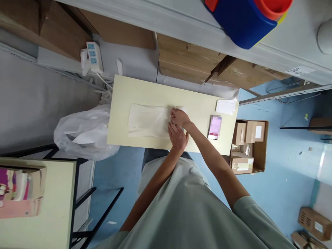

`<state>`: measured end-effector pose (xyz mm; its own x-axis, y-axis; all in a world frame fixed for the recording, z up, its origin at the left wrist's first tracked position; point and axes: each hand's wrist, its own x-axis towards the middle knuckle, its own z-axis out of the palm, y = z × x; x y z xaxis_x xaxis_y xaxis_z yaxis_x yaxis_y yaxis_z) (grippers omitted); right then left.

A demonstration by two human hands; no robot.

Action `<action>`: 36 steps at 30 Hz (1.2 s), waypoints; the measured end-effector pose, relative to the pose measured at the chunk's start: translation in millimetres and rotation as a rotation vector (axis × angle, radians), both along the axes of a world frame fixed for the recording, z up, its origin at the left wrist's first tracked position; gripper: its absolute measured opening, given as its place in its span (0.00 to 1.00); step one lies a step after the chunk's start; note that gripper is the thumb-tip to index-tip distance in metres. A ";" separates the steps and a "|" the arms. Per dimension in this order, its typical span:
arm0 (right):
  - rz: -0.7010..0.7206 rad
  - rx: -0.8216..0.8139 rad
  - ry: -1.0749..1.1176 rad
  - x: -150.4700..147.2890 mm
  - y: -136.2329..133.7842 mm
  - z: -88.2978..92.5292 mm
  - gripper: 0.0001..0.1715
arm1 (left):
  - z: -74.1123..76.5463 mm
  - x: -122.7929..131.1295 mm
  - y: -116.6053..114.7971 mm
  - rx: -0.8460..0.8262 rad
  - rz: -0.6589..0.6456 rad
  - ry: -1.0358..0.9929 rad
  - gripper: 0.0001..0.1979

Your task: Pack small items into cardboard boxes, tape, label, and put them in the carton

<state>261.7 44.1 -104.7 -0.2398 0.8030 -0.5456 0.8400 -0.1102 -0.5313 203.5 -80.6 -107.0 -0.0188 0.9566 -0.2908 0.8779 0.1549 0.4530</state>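
A thin white sheet (149,121), paper or cloth, lies spread lengthwise on the pale yellow table (145,90). Both hands meet at its right end, where some of the white material is bunched or folded. My right hand (181,117) comes in from the right with its fingers curled down onto that end. Just below it, my left hand (178,137) bends its fingers over the same white material. Whatever lies under the palms is mostly hidden.
A phone (215,127) and white cards (225,106) lie at the table's right end. Left of the table hangs a white plastic bag (83,133), below a power strip (94,57). A carton of small boxes (263,147) stands right. A shelf (176,19) crosses above.
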 end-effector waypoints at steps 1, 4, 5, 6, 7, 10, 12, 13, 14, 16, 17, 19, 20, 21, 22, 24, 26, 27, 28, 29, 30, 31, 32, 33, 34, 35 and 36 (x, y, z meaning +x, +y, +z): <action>0.006 0.006 -0.007 -1.0 -0.4 0.8 0.10 | -2.2 3.8 -0.6 -0.012 0.005 -0.006 0.40; 0.043 0.022 -0.025 -0.6 -3.0 5.8 0.11 | -11.6 4.7 -2.3 -0.013 0.030 -0.079 0.42; 0.067 0.024 -0.026 1.6 -4.7 8.9 0.13 | -14.8 2.4 -3.1 0.005 0.032 -0.114 0.42; 0.104 0.027 -0.023 5.1 -7.0 12.7 0.15 | -17.8 -0.7 -4.2 0.033 0.032 -0.151 0.41; 0.153 0.034 -0.019 10.0 -9.9 16.9 0.18 | -20.3 -4.3 -5.4 0.069 0.031 -0.189 0.40; 0.347 0.107 -0.011 30.2 -21.2 28.6 0.25 | -25.7 -16.5 -9.7 0.179 0.035 -0.309 0.34; 0.480 0.183 -0.021 43.8 -27.6 32.1 0.30 | -27.8 -25.5 -11.6 0.216 0.059 -0.391 0.29; 0.538 0.221 -0.034 49.1 -29.2 32.1 0.33 | -28.6 -30.4 -12.0 0.221 0.075 -0.434 0.27; 0.587 0.257 -0.048 53.0 -29.5 31.2 0.36 | -29.1 -35.7 -12.0 0.220 0.094 -0.478 0.25; 0.654 0.317 -0.072 55.7 -25.2 28.0 0.39 | -29.3 -47.1 -11.9 0.201 0.138 -0.570 0.22; 0.672 0.335 -0.077 54.9 -20.5 26.6 0.39 | -28.8 -53.0 -12.1 0.185 0.166 -0.614 0.21; 0.683 0.340 -0.065 50.1 -7.5 25.3 0.39 | -26.7 -63.9 -14.1 0.153 0.228 -0.679 0.20; 0.677 0.329 -0.053 46.7 0.1 25.4 0.39 | -25.1 -68.6 -16.2 0.145 0.260 -0.694 0.20; 0.665 0.316 -0.040 43.2 7.9 25.7 0.38 | -23.3 -72.5 -19.1 0.146 0.289 -0.694 0.21; 0.651 0.304 -0.028 39.5 15.4 25.9 0.37 | -21.5 -75.7 -22.7 0.154 0.317 -0.680 0.22; 0.625 0.284 -0.006 32.3 28.2 24.3 0.33 | -18.9 -80.4 -31.6 0.177 0.362 -0.631 0.23; 0.594 0.264 0.014 25.9 36.3 19.2 0.26 | -18.9 -83.9 -40.4 0.179 0.408 -0.563 0.25; 0.566 0.252 0.022 22.9 38.6 15.2 0.23 | -20.3 -85.7 -43.9 0.165 0.434 -0.525 0.26; 0.527 0.242 0.027 20.0 39.8 10.6 0.19 | -22.5 -87.9 -46.5 0.142 0.459 -0.484 0.26; 0.479 0.237 0.031 17.0 40.0 5.3 0.16 | -25.4 -90.6 -47.9 0.107 0.480 -0.444 0.25; 0.427 0.235 0.033 13.8 39.5 -0.3 0.13 | -28.7 -93.8 -48.0 0.060 0.494 -0.407 0.24; 0.375 0.237 0.038 10.3 38.4 -6.3 0.12 | -32.2 -97.6 -46.8 0.007 0.501 -0.375 0.23; 0.325 0.239 0.046 6.4 36.9 -12.7 0.14 | -35.5 -101.8 -44.5 -0.047 0.502 -0.346 0.23; 0.279 0.240 0.056 2.2 35.1 -19.2 0.16 | -38.3 -106.1 -41.5 -0.095 0.502 -0.318 0.23; 0.233 0.239 0.065 -2.3 33.1 -25.9 0.18 | -40.6 -110.3 -38.0 -0.135 0.500 -0.292 0.24; 0.187 0.237 0.074 -6.7 31.1 -32.6 0.20 | -42.1 -114.2 -34.4 -0.166 0.499 -0.268 0.24; 0.141 0.238 0.084 -11.0 28.9 -39.1 0.21 | -42.9 -117.4 -31.3 -0.189 0.498 -0.247 0.24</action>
